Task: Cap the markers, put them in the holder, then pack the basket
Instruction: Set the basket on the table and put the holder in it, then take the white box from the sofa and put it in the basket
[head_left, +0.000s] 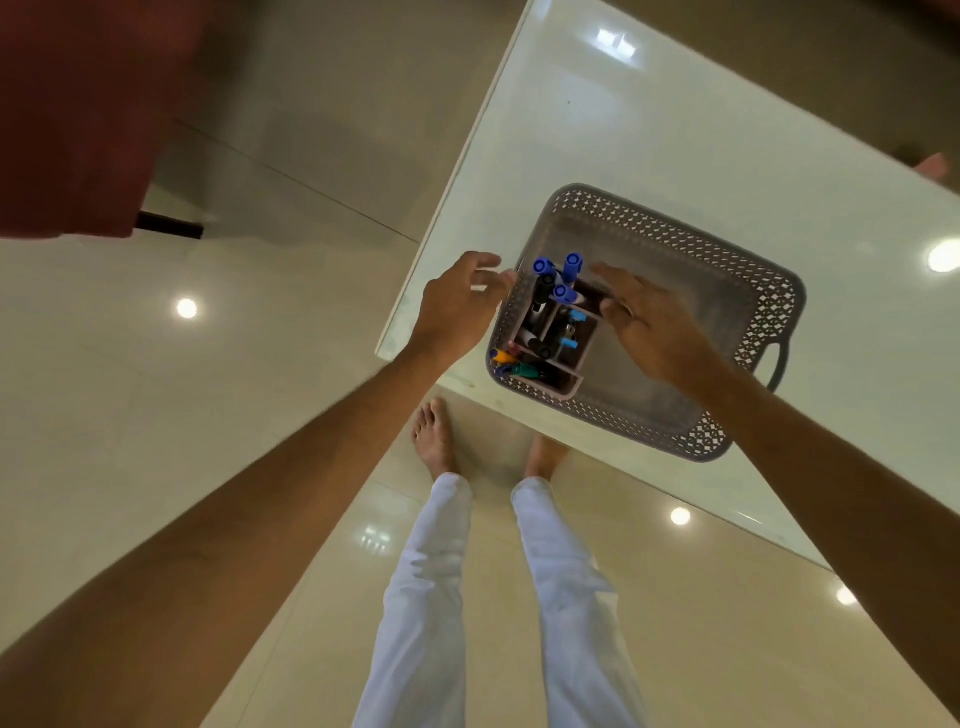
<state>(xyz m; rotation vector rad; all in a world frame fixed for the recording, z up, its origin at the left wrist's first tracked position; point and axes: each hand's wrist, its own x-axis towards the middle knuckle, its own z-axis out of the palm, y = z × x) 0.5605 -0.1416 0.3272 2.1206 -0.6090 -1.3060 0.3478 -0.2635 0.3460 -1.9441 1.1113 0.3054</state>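
A grey perforated basket (737, 291) stands on the white table near its corner. Inside its left end sits a compartmented pinkish-grey marker holder (574, 382). Several capped markers stand in it, three with blue caps (563, 283) sticking up at the far end, and orange and green ones (514, 364) lying low at the near end. My left hand (457, 306) hovers just outside the basket's left rim with fingers spread, holding nothing. My right hand (654, 322) is over the basket just right of the holder, fingers apart, holding nothing.
The white glossy table (649, 114) has its corner and edge just left of the basket, with tiled floor below. My legs and bare feet (434, 436) stand at the table's near edge. A dark red piece of furniture (78, 104) fills the upper left.
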